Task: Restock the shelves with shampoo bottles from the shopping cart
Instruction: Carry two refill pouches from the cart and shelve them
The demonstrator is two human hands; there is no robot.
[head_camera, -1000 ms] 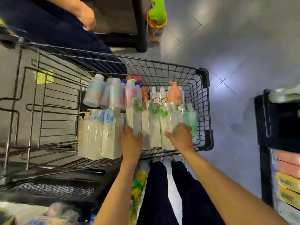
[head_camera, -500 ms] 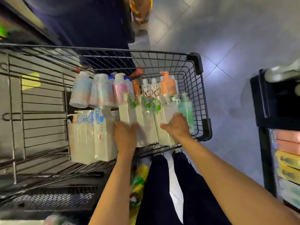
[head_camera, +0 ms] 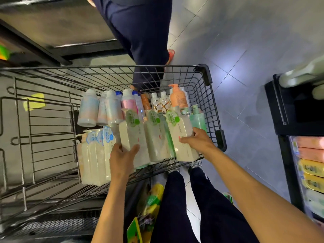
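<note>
A black wire shopping cart (head_camera: 205,74) holds several bottles standing upright. Three cream shampoo bottles with green labels stand side by side near me. My left hand (head_camera: 121,158) grips the leftmost cream bottle (head_camera: 133,135) at its lower part. My right hand (head_camera: 198,141) grips the rightmost cream bottle (head_camera: 182,134) from its right side. The middle cream bottle (head_camera: 155,137) stands between them. A row of cream bottles with blue labels (head_camera: 95,155) stands to the left. Pastel bottles (head_camera: 89,109), white bottles (head_camera: 160,102) and an orange pump bottle (head_camera: 178,97) stand at the back.
Another person's dark trouser leg (head_camera: 143,41) stands just beyond the cart. A black shelf unit (head_camera: 287,137) with stacked coloured packs (head_camera: 312,155) is at the right. A dark shelf base (head_camera: 84,50) lies at the upper left. Grey tiled floor (head_camera: 245,50) spreads beyond the cart.
Both hands have closed on the two outer cream bottles, which look slightly raised and tilted. The view has shifted, and the other person has stepped closer behind the cart.
</note>
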